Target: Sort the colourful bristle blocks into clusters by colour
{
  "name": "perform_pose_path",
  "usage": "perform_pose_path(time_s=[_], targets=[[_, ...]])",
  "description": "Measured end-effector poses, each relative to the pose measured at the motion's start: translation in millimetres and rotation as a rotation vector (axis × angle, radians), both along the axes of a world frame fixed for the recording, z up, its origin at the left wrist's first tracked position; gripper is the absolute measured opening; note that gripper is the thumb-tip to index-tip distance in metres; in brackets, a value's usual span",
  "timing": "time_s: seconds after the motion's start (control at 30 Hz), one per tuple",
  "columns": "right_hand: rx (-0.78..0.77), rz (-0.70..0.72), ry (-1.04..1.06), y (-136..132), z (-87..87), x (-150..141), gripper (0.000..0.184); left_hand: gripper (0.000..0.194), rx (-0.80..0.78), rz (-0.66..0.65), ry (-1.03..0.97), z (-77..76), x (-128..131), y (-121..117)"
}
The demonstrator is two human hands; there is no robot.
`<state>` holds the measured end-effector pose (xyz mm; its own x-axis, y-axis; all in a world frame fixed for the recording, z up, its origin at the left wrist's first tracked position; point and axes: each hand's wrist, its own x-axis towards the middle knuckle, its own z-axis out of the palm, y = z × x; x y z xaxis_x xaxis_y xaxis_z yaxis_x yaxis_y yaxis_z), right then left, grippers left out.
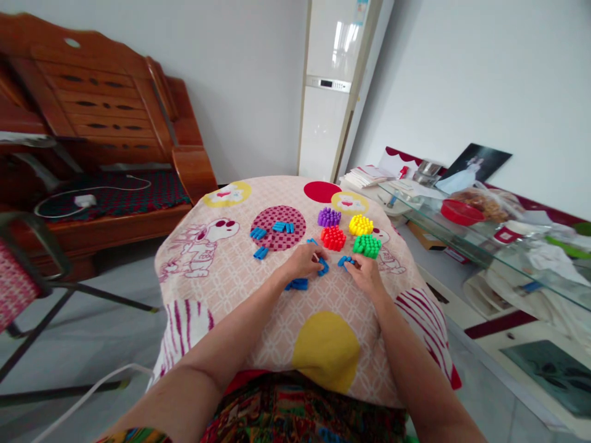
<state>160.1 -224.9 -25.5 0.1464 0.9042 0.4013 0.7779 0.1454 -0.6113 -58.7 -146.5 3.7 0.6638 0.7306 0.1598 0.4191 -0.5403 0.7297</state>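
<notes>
My left hand (305,259) is closed, its curled fingertips on small blue peg-like plastic pieces (324,267) near the middle of the cloth-covered table. To its right, my right hand (366,275) pinches at another little group of blue pieces (344,261). Beyond the hands stand tight clusters of upright pegs: red (333,238), green (368,246), purple (329,216) and yellow (361,224). More blue pieces (283,227) lie in small sets at the left, and some blue ones (298,284) rest beside my left wrist. My fingers partly cover the pieces they touch.
A patterned tablecloth (231,271) covers the round table. On the right stands a glass-topped cabinet (443,227) with papers, a red bowl (462,211) and bags. A wooden bench (101,111) is at the left, and a metal-framed chair (41,277) stands nearer.
</notes>
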Motion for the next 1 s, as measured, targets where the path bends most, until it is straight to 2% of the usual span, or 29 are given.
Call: perform_pose_path(time_s=[0.17,0.3,0.4,0.5,0.63,0.8,1.0], targets=[[0.041,-0.06,0.057,1.7,-2.5,0.5,0.028,0.031,0.098,-0.088,-0.062,1.7,28.5,-4.2],[0.037,-0.084,0.04,4.0,-2.7,1.4,0.031,0.027,0.166,0.052,-0.044,-1.0,44.8,-13.7],[0.017,-0.064,0.039,3.7,-0.4,1.0,0.035,0.03,0.121,0.078,-0.04,-6.7,46.1,-17.6],[0.02,-0.026,0.043,1.6,3.1,1.3,0.045,0.038,0.007,0.005,-0.081,-11.6,39.7,-17.0],[0.002,-0.033,0.095,0.0,6.1,2.4,0.047,0.033,-0.089,-0.039,-0.118,-15.1,33.0,-15.4],[-0.052,0.039,0.076,1.3,7.6,1.4,0.044,0.026,-0.079,0.062,-0.107,-16.0,39.5,-16.0],[-0.08,0.047,0.026,4.1,4.1,2.4,0.044,0.033,-0.047,0.131,-0.064,-13.4,51.0,-17.1]])
